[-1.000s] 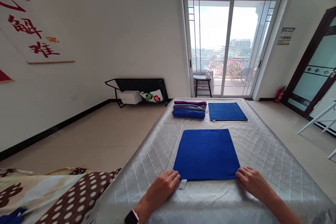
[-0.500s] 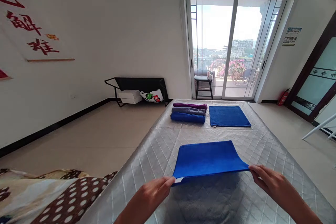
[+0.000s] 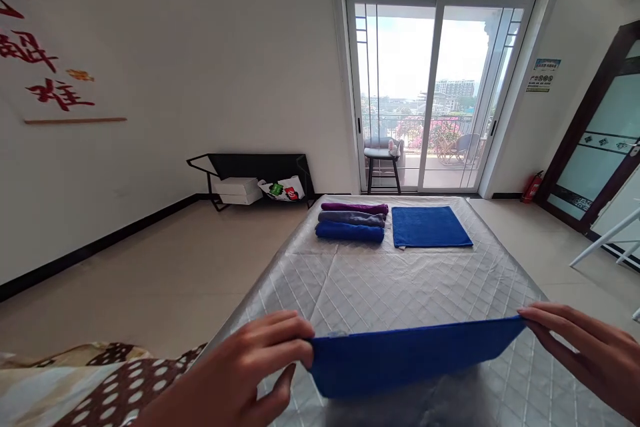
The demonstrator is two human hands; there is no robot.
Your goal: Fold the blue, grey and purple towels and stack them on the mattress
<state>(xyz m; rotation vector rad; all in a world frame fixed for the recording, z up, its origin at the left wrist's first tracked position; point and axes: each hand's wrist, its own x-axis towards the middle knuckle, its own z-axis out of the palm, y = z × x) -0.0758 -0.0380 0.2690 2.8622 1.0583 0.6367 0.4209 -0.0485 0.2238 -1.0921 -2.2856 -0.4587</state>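
Observation:
A blue cloth [image 3: 415, 353] is stretched between my two hands above the silver quilted bed, its upper edge taut and its lower part hanging. My left hand [image 3: 265, 360] pinches the cloth's upper left corner, thumb bent below the fingers. At the upper right corner my right hand [image 3: 575, 340] has its fingers closed on the edge. Beyond the cloth, a flat blue cloth [image 3: 430, 227] lies on the bed's far part. Left of it lie three rolled cloths: a purple roll [image 3: 355, 208], a grey roll [image 3: 353, 218] and a blue roll [image 3: 350, 232].
The silver quilted bed cover [image 3: 390, 280] extends to the glass sliding door. A polka-dot blanket [image 3: 135, 383] lies at the lower left. Against the wall is a black rack [image 3: 255, 165] with white boxes [image 3: 237, 190]. A fire extinguisher [image 3: 531, 187] stands at the right.
The held cloth has come nearer and now hangs upright from its top edge instead of sloping away. My hands are farther apart, and the view has shifted slightly.

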